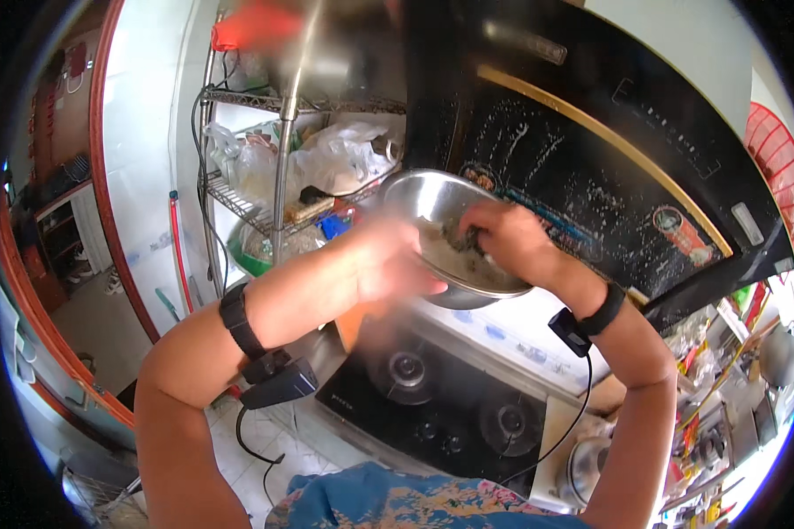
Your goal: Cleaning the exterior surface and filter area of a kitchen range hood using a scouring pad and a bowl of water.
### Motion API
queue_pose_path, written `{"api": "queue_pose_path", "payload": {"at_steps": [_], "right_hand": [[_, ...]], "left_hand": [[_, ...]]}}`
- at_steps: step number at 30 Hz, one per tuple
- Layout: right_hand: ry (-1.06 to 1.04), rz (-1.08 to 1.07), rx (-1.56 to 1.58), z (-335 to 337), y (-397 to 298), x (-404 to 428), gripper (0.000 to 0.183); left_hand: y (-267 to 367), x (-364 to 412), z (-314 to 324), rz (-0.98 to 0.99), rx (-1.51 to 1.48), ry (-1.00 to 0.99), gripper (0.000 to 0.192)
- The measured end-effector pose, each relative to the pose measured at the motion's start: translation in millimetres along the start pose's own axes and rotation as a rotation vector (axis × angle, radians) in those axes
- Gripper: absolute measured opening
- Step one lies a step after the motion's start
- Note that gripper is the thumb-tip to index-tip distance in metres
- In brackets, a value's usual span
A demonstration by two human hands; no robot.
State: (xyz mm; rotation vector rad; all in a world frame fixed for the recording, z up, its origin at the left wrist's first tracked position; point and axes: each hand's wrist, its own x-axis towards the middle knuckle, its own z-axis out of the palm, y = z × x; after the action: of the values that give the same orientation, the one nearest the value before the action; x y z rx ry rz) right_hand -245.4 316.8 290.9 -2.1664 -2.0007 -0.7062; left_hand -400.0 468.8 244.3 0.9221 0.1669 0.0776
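Observation:
A stainless steel bowl (430, 188) is held up in front of the black range hood, tilted so that its inside shows. My left hand (397, 254) grips its near left rim; the hand is blurred. Inside the bowl, the fingers of my right hand (509, 235) are bent onto a dark grey-green clump (460, 237), perhaps a scourer, though its kind is unclear. Pale, cloudy matter (446, 258) with dark specks covers the bowl's inner wall. Part of the clump is hidden by my right fingers.
Under the bowl is a black two-burner gas hob (437, 410). The range hood (569, 152) fills the upper right. On the left stands a wire rack (238, 198) with plastic bags (344, 155). A lidded metal pot (579, 469) sits beside the hob. Cables hang from both wrist devices.

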Motion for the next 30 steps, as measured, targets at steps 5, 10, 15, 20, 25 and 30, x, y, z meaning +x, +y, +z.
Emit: {"api": "queue_pose_path", "payload": {"at_steps": [5, 10, 15, 20, 25, 30], "right_hand": [[0.570, -0.251, -0.505, -56, 11, 37, 0.022], [0.622, -0.137, -0.875, -98, 41, 71, 0.024], [0.679, -0.038, -1.084, -124, 50, 93, 0.025], [0.634, 0.089, -1.190, -126, 73, 75, 0.029], [0.766, 0.133, -1.246, -128, 73, 101, 0.025], [0.751, -0.066, -1.106, -97, 47, 197, 0.018]], "left_hand": [[22, 15, -7, 0.037, -0.007, -0.089, 0.020], [48, 40, -4, 0.038, -0.033, -0.189, 0.027], [72, 64, -1, 0.011, -0.098, -0.307, 0.029], [86, 77, -4, -0.107, -0.081, -0.326, 0.030], [83, 80, -24, -0.176, -0.110, -0.341, 0.029], [83, 92, -55, -0.200, -0.093, -0.318, 0.030]]}}
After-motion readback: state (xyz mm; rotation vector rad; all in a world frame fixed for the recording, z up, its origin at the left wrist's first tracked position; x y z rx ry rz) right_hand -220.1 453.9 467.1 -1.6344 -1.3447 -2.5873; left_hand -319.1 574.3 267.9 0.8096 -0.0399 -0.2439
